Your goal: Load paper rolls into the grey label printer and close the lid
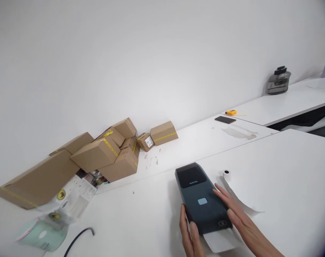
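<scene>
We record two bare hands, left hand [189, 233] and right hand [233, 211], with long slender fingers; the right forearm [261, 243] is uncovered.

My left hand [188, 233] and right hand [239, 217] flank a dark label printer [201, 200] on the white table [285, 171]. Paper [220, 241] protrudes from its front; cardboard boxes [103, 153] are heaped against the wall.

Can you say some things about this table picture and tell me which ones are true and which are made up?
1. The left hand and the right hand both touch the dark grey box-shaped printer. True.
2. The brown cardboard boxes are stacked on top of the printer. False: they lie piled against the white wall.
3. A white paper sheet sticks out of the printer's near end. True.
4. The small yellow tape measure lies next to the left hand. False: it lies far off, near the flat black phone.
</scene>
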Motion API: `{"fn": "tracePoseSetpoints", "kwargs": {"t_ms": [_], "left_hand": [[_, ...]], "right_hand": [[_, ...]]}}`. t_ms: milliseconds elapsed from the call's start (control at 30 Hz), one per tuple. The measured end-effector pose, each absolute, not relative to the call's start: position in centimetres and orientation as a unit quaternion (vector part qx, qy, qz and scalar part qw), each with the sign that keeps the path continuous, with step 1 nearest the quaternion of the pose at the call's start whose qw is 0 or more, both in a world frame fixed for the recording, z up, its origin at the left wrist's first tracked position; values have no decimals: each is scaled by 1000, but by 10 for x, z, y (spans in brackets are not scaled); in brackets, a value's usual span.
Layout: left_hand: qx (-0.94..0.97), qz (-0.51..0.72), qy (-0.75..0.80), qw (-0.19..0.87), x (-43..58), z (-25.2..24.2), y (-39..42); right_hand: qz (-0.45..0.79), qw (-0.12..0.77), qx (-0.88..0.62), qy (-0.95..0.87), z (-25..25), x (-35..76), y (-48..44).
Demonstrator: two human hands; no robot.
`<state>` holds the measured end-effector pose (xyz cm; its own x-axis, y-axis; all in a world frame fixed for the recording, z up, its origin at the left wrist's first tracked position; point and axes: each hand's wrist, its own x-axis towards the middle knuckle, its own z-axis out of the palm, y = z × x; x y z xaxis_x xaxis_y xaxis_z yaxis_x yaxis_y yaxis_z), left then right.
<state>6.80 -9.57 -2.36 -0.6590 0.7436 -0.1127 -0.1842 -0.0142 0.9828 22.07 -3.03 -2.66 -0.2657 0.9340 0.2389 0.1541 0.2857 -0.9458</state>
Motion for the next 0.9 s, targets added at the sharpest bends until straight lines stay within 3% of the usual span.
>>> {"fn": "tracePoseSetpoints", "kwargs": {"t_ms": [133, 567, 767, 900], "left_hand": [[280, 672, 627, 279, 67, -26, -96], [279, 663, 633, 286, 65, -31, -97], [339, 691, 586, 254, 37, 33, -61], [355, 656, 623, 237, 8, 43, -14]], "right_hand": [[472, 450, -405, -640, -33, 216, -28], [517, 460, -395, -604, -36, 213, -27], [324, 486, -367, -724, 37, 202, 11], [191, 531, -323, -760, 86, 177, 58]]}}
